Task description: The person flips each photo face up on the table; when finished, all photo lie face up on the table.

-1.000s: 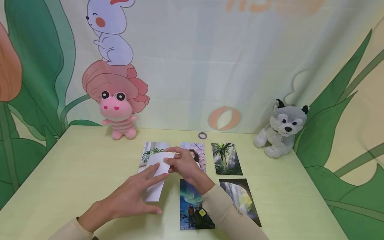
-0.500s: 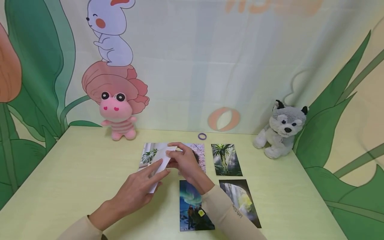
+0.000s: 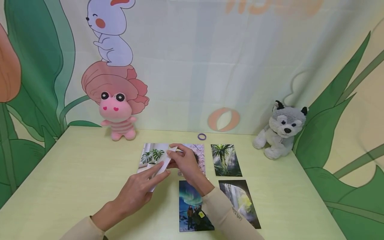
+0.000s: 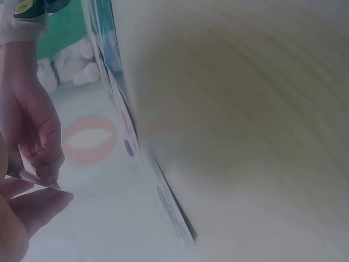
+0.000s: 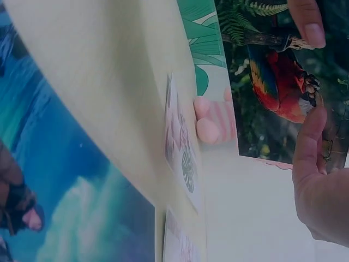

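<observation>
Both hands hold one photo print between them, raised over the table. Its white back point(image 3: 168, 160) faces up in the head view, tilted steeply. The right wrist view shows its front, a red parrot picture point(image 5: 272, 82). My left hand point(image 3: 135, 188) pinches the lower part, fingers on the back and thumb on the picture side. My right hand point(image 3: 187, 165) pinches the upper end. Behind the held print lie a potted-plant photo point(image 3: 151, 155) and a blossom photo point(image 3: 200, 158), both partly hidden. An aurora photo point(image 3: 190, 198) lies below the right hand, partly covered by the sleeve.
A palm photo point(image 3: 225, 160) and a waterfall photo point(image 3: 240, 200) lie on the right. A purple ring point(image 3: 202, 136) sits near the table's back edge. A pink plush toy point(image 3: 118, 115) stands back left, a grey plush dog point(image 3: 283, 130) back right.
The held print has tilted, so less of its white back shows and more of the plant photo appears. My left thumb has moved out of head view, under the print.
</observation>
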The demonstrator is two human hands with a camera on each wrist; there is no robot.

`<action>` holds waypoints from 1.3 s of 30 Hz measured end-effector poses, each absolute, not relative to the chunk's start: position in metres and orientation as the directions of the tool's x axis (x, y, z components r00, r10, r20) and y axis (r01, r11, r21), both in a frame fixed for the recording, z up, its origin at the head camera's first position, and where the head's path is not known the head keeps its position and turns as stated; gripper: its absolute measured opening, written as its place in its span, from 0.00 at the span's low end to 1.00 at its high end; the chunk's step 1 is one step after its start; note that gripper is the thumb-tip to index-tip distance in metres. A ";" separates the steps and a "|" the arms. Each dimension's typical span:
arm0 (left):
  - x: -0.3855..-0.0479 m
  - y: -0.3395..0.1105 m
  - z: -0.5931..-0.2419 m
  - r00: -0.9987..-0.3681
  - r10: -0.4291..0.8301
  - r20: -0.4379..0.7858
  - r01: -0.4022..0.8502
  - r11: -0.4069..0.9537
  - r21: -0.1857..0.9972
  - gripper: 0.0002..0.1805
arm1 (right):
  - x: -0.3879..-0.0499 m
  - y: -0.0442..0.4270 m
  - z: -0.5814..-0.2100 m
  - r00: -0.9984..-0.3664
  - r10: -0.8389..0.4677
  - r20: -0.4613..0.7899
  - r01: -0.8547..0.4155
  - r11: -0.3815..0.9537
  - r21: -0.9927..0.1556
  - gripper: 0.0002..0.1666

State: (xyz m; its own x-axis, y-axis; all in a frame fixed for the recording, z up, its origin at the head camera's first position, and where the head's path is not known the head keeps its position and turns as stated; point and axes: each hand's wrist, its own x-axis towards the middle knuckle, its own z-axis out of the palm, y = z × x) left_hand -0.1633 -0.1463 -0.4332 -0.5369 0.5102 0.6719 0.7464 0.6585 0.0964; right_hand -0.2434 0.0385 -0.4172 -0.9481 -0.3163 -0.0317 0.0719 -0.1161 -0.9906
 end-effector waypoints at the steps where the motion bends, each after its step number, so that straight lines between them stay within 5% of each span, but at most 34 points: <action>1: -0.164 -0.146 -0.434 -0.526 0.505 0.684 0.752 0.652 0.097 0.43 | -0.243 0.039 -0.418 -0.949 -0.313 -0.029 0.068 -0.112 -0.991 0.19; 17: -0.170 -0.142 -0.433 -0.480 0.320 0.817 0.793 0.556 0.248 0.31 | -0.243 0.042 -0.416 -0.921 -0.388 -0.041 0.058 -0.033 -0.998 0.22; 24: -0.173 -0.145 -0.427 -0.595 0.192 0.780 0.745 0.497 0.445 0.25 | -0.244 0.044 -0.417 -0.889 -0.447 -0.097 0.091 0.033 -0.995 0.33; 31: -0.176 -0.145 -0.423 -0.590 0.084 0.803 0.737 0.463 0.493 0.25 | -0.243 0.046 -0.423 -0.848 -0.497 -0.184 0.183 0.052 -0.982 0.38; 35: -0.174 -0.143 -0.420 -0.627 0.030 0.779 0.714 0.422 0.558 0.24 | -0.241 0.046 -0.427 -0.830 -0.514 -0.216 0.265 -0.024 -0.964 0.42; 39: -0.172 -0.141 -0.415 -0.735 -0.078 0.673 0.620 0.324 0.715 0.22 | -0.239 0.043 -0.431 -0.833 -0.517 -0.199 0.306 -0.130 -0.943 0.43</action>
